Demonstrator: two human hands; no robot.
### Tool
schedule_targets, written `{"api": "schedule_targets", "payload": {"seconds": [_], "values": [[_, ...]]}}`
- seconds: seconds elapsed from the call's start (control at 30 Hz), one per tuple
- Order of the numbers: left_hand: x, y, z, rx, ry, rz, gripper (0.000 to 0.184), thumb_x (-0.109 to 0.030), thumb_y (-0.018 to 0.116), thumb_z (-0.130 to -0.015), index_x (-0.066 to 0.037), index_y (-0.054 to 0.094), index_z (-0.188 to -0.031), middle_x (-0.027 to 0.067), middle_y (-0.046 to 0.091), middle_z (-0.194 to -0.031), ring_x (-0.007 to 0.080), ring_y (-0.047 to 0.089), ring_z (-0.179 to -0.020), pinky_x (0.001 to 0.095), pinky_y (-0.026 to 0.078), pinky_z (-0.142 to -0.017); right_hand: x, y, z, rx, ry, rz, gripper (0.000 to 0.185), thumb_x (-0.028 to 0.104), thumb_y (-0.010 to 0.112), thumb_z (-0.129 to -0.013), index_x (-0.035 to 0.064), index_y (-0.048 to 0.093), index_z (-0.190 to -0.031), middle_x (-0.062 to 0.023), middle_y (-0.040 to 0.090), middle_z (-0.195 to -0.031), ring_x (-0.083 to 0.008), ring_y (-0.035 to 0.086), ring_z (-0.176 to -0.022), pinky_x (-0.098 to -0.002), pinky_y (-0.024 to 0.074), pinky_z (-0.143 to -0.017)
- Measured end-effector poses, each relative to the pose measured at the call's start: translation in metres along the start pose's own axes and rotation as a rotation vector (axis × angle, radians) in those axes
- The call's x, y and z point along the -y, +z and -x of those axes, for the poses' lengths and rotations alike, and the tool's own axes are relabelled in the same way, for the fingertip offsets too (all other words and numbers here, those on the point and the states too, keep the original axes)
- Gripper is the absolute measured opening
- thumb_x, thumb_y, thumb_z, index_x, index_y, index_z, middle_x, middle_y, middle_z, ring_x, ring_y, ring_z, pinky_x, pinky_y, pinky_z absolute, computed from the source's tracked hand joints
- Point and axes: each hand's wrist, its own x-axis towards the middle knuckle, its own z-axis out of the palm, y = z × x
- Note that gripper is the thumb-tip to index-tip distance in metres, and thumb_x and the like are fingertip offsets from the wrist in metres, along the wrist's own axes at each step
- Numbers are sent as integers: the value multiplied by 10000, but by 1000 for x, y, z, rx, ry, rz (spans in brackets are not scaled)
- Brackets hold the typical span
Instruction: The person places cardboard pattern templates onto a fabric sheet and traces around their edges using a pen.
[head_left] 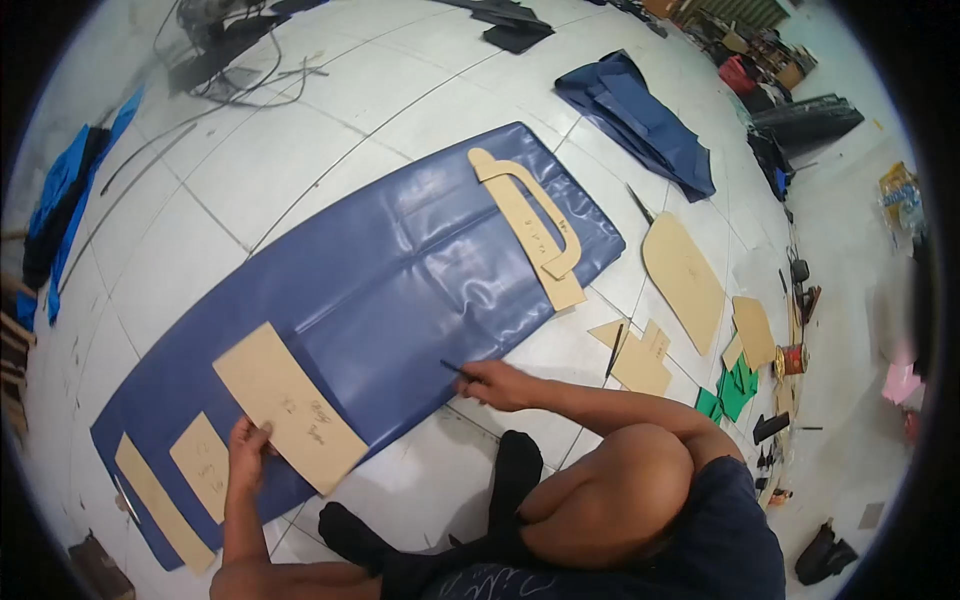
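A large sheet of blue vinyl (380,290) is spread over the tiled floor. My left hand (246,450) grips the left edge of a rectangular cardboard pattern piece (290,400), its thumb on top; handwriting marks this piece. In my right hand (503,387) is a dark pen (455,369), its tip over the sheet's near edge. Left of my left hand lie a smaller cardboard piece (201,465) and a narrow cardboard strip (163,500). Toward the sheet's right end rest a long cardboard piece (525,235) and a handle-shaped cardboard piece (555,215).
Folded blue material (640,120) lies beyond the sheet. To the right are a rounded cardboard piece (685,280), smaller cardboard pieces (640,365) and green scraps (738,390). A fan (215,20) with its cable stands far left. My socked feet (515,470) are beside the near edge.
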Motion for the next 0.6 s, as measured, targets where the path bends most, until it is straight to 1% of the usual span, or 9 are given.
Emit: {"api": "schedule_targets", "payload": {"seconds": [0.03, 0.07, 0.13, 0.27, 0.33, 0.37, 0.4, 0.47, 0.6], "values": [[-9, 16, 5, 87, -6, 43, 211, -103, 611, -934, -35, 601, -1133, 36, 680, -863, 122, 624, -694, 257, 494, -612, 1, 3, -6, 74, -9, -51, 316, 238, 540, -961, 33, 612, -1191, -147, 713, -967, -262, 683, -930, -384, 519, -829], [-14, 33, 8, 176, -8, 83, 180, -81, 613, -937, -37, 603, -1111, 43, 682, -812, 119, 634, -671, 262, 513, -598, 0, 2, -9, 86, -141, -36, 303, 266, 576, -954, 32, 647, -1133, -140, 695, -970, -255, 661, -925, -384, 514, -832], [-11, 53, 14, 218, -46, 87, 216, -63, 618, -932, -24, 586, -1142, 64, 691, -841, 141, 658, -690, 277, 540, -613, 8, 10, -13, 31, -128, -63, 378, 346, 629, -949, 23, 644, -1146, -129, 688, -938, -249, 660, -953, -379, 510, -842], [-11, 75, 27, 362, -177, 84, 291, -29, 636, -921, 1, 556, -1199, 112, 706, -911, 189, 698, -718, 306, 605, -650, 18, 21, -11, -105, -212, -43, 468, 406, 703, -918, 6, 645, -1152, -128, 695, -954, -251, 669, -955, -372, 519, -832], [-5, 84, 31, 385, -188, 101, 288, -28, 631, -927, 2, 555, -1204, 118, 708, -920, 189, 701, -716, 304, 613, -653, 16, 17, -15, 234, -178, -172, 520, 408, 744, -920, 7, 609, -1223, -95, 695, -969, -162, 658, -894, -315, 519, -793], [-3, 87, 30, 389, -210, 124, 285, -27, 626, -933, 4, 554, -1208, 125, 711, -929, 188, 703, -715, 302, 621, -657, 18, 17, -12, 291, -114, -204, 423, 363, 711, -950, 10, 637, -1170, -77, 696, -940, -148, 659, -905, -306, 520, -775], [-5, 93, 33, 396, -214, 118, 285, -27, 626, -933, 4, 554, -1208, 125, 711, -929, 188, 703, -715, 302, 621, -657, 14, 19, -10, 285, -111, -211, 423, 363, 711, -950, 10, 637, -1170, -77, 696, -940, -148, 659, -905, -306, 520, -775], [-8, 98, 40, 360, -220, 105, 284, -24, 618, -945, 4, 551, -1219, 124, 712, -941, 181, 703, -713, 305, 629, -669, 7, 28, -8, 306, -235, -326, 379, 382, 694, -940, 23, 664, -1059, -69, 681, -872, -166, 676, -816, -330, 529, -749], [-11, 107, 43, 340, -219, 130, 271, -18, 617, -947, -3, 556, -1211, 118, 708, -942, 167, 697, -703, 291, 620, -636, 13, 12, -6, 209, -141, -272, 358, 380, 631, -975, 27, 676, -1019, -63, 680, -864, -149, 666, -810, -321, 517, -725]]}}
